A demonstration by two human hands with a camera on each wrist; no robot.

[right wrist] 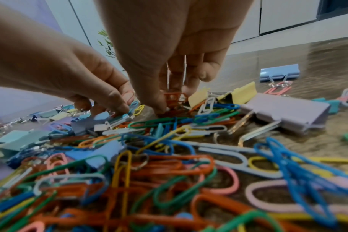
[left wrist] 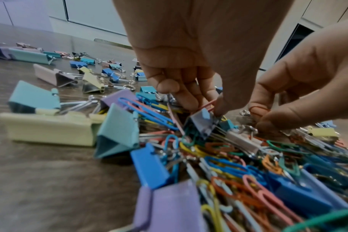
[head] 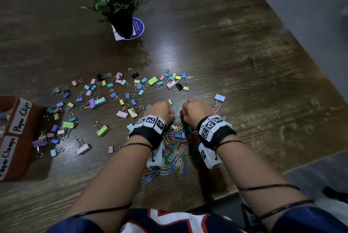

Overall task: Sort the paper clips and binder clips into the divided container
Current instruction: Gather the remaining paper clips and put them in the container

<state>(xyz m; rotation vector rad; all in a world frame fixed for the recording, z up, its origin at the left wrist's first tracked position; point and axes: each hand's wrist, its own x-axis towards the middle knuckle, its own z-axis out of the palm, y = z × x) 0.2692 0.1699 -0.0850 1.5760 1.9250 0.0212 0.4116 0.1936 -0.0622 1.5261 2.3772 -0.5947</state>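
Both hands work the mixed pile at lower centre of the counter (head: 244, 48): the left hand (head: 162, 109) pinches a pink paper clip (left wrist: 206, 104), the right hand (head: 195, 108) an orange paper clip (right wrist: 174, 98). Best lift slowly, shaking snagged neighbours free, before crossing to the divided container (head: 17, 148) at left edge.

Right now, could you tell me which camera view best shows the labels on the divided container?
The head view: the divided container sits at the left edge, its labels readable as Paper Clips and Paper Clamps. Neither wrist view shows it.

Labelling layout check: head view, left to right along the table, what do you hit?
Divided container → scattered binder clips → left hand → right hand → lone light-blue binder clip.
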